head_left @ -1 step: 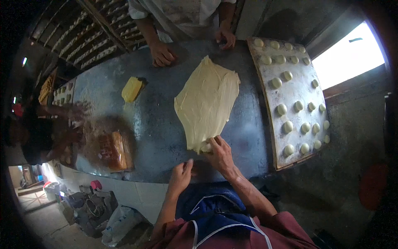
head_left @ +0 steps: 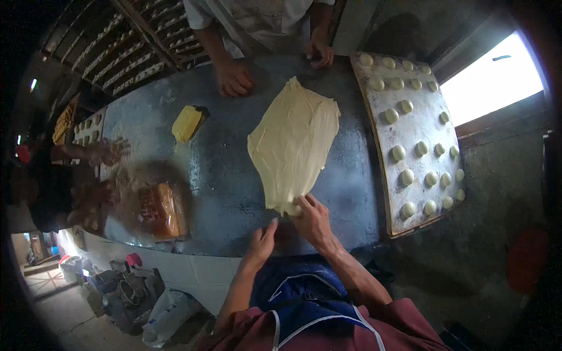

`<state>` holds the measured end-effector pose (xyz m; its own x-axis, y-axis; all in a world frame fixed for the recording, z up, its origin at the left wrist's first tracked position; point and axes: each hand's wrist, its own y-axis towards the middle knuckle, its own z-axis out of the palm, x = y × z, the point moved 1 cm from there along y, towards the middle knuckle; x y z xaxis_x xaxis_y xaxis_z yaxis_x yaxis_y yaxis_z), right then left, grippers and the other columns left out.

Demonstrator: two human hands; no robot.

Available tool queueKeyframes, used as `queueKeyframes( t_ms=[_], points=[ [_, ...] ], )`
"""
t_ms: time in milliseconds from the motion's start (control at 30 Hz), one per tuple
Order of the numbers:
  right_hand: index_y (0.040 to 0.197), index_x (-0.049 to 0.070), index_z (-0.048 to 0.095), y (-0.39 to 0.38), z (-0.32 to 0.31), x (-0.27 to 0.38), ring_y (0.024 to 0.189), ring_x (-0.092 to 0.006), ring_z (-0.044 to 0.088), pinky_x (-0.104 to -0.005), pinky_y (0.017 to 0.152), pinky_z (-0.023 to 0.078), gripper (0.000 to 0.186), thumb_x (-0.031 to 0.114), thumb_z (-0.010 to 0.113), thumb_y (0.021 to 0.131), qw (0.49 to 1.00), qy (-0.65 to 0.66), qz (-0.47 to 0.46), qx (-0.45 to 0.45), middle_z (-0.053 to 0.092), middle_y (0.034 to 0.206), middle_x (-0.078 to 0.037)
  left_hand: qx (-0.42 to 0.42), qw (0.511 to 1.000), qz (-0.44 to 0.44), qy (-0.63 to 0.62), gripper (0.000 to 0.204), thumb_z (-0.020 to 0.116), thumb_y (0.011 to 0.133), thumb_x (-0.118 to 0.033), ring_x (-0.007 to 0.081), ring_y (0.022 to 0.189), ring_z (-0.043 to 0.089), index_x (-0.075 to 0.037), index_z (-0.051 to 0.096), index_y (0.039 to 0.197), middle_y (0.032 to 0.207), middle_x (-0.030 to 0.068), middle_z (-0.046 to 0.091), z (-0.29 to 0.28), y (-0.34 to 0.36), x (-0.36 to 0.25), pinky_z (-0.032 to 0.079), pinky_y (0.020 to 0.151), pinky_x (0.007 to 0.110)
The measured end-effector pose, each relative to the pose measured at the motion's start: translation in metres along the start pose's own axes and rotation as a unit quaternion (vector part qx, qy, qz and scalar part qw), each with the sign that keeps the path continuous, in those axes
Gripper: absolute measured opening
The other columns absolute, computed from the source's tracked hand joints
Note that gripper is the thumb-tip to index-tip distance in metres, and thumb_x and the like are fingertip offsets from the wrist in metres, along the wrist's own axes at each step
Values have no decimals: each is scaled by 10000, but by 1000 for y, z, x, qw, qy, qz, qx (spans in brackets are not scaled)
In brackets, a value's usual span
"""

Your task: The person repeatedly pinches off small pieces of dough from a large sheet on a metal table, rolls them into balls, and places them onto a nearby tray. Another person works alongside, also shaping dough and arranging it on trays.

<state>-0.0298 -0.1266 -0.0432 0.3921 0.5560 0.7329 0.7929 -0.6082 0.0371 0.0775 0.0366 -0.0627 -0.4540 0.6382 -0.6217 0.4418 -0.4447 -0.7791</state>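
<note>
A sheet of pale dough (head_left: 295,140) lies stretched out on the dark work table, wide in its middle and narrowing toward me, with ridges across its top. My right hand (head_left: 314,222) has its fingers bent onto the near end of the dough and grips that edge, which bunches up beside the fingertips. Just left of it and nearer to me, my left hand (head_left: 260,244) is held above the table's front edge. Its thumb stands away from the fingers and nothing is in it; it does not touch the dough.
A floured board (head_left: 380,140) with rows of dough balls lies at right. A yellow block (head_left: 186,124) and a plastic-wrapped package (head_left: 161,212) sit on the table (head_left: 225,169) at left. Across stands a person, one hand (head_left: 235,80) on the tabletop; another person's blurred hands (head_left: 108,152) are far left.
My left hand has risen slightly toward the dough's near end. My right hand's fingers have shifted a little on the edge. The opposite person's hand has moved slightly right.
</note>
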Motion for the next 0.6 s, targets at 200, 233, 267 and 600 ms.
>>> queueKeyframes(
  t_ms=[200,233,267,600],
  points=[
    [1365,-3,503,-52,-63,66,1035,-356,692,-451,825,578,474,173,681,962,969,133,198,60,630,1237,-251,203,934,-1,-295,387,523,1071,-354,191,878,687,7,616,1175,1017,99,696,46,-6,-17,588,809,360],
    [1367,-15,505,-54,-65,57,1020,-335,699,-433,817,581,455,193,657,992,960,127,246,32,642,1218,-245,208,937,18,-279,415,521,1071,-375,202,859,694,18,615,1164,994,105,698,44,-17,-19,596,792,365],
    [1262,-28,586,-56,-44,18,931,-279,711,-387,776,579,361,263,584,1049,977,141,160,16,696,1096,-180,227,940,38,-251,443,520,1070,-395,212,839,702,30,614,1153,971,111,700,46,-28,-25,604,775,369],
    [998,14,610,-62,-15,14,693,-361,667,-481,607,500,285,281,526,1055,967,16,181,179,664,767,-169,277,906,-68,-314,560,458,1041,-542,254,723,686,-25,620,1180,872,116,682,49,20,-22,593,709,377]
  ],
)
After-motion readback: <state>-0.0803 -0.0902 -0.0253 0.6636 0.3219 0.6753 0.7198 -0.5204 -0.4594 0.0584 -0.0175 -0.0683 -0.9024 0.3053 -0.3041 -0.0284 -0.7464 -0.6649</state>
